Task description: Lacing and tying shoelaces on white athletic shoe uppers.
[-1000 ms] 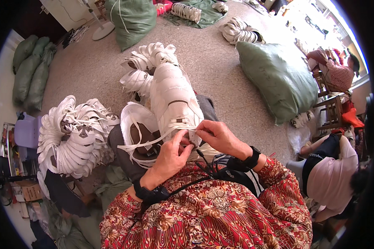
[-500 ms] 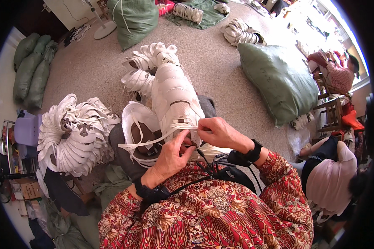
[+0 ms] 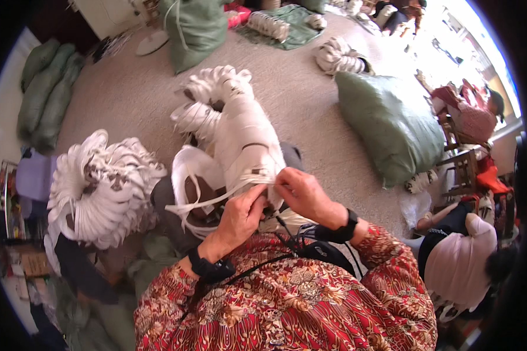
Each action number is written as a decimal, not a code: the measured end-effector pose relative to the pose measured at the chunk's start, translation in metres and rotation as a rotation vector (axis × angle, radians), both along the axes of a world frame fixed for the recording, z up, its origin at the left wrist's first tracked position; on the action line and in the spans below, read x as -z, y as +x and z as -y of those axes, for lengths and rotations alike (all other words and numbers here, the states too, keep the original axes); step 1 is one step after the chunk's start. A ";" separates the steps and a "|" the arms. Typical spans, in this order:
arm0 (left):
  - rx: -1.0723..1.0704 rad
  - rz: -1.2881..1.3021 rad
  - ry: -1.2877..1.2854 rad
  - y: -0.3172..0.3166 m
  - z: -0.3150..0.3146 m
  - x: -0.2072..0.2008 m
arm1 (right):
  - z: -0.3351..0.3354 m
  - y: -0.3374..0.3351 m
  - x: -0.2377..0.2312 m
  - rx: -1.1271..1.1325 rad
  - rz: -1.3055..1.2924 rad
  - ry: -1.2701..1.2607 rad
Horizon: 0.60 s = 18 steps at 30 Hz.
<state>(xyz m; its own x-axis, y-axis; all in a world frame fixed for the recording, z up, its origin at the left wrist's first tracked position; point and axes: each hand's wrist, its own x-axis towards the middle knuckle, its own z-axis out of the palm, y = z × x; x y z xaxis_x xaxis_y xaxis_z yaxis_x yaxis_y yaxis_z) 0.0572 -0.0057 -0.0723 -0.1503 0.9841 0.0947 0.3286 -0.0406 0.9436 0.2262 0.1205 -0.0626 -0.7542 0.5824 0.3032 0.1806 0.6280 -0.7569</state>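
A long stack of nested white shoe uppers [image 3: 249,131] lies across my lap, its near end at my hands. White laces [image 3: 208,199] trail from that end toward the left. My left hand [image 3: 237,216] is closed on the edge of the nearest upper, its fingertips partly hidden under it. Thumb and fingers of my right hand [image 3: 307,196] pinch a lace at the right side of the same upper. Left of the stack, a loose upper with a brown lining [image 3: 196,184] rests against my leg.
A coiled bundle of white uppers [image 3: 102,193] sits at my left. A stuffed green sack [image 3: 389,123] lies on the floor to the right, another green sack [image 3: 193,35] stands ahead. A person in pink [image 3: 459,260] is close by on my right; another sits farther off.
The whole view has shifted slightly. My right hand has moved a little down and left, closer to my left hand; both keep their grip at the stack's near end.
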 end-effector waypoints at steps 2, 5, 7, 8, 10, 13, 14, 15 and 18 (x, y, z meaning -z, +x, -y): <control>-0.049 0.009 0.003 0.000 -0.004 0.001 | -0.001 -0.004 0.021 0.002 0.016 0.172; -0.052 0.082 -0.176 -0.005 -0.003 -0.011 | 0.003 -0.008 0.018 -0.007 0.032 0.209; -0.086 0.188 -0.131 -0.001 0.002 -0.005 | 0.014 -0.009 -0.001 0.014 0.102 0.169; -0.093 0.204 -0.126 0.001 0.001 -0.007 | 0.018 -0.008 0.000 0.041 0.150 0.125; -0.081 0.159 -0.130 0.004 -0.004 -0.013 | 0.020 -0.008 -0.002 0.067 0.154 0.096; -0.108 0.118 -0.150 0.007 -0.006 -0.013 | 0.024 -0.009 0.000 0.080 0.161 0.069; -0.128 0.120 -0.155 0.007 -0.006 -0.011 | 0.026 -0.011 0.002 0.087 0.164 0.085; -0.140 0.056 -0.099 0.007 -0.009 -0.006 | 0.026 -0.012 0.002 0.106 0.151 0.081; -0.136 -0.116 -0.028 0.005 -0.011 0.010 | 0.025 -0.015 0.000 0.144 0.111 0.122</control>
<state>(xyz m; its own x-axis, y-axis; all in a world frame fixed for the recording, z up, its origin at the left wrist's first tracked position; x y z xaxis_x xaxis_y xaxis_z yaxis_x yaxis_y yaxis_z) 0.0621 0.0049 -0.0819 -0.2723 0.9578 0.0923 0.4358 0.0373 0.8993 0.2116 0.0950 -0.0626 -0.6983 0.6508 0.2979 0.3533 0.6754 -0.6473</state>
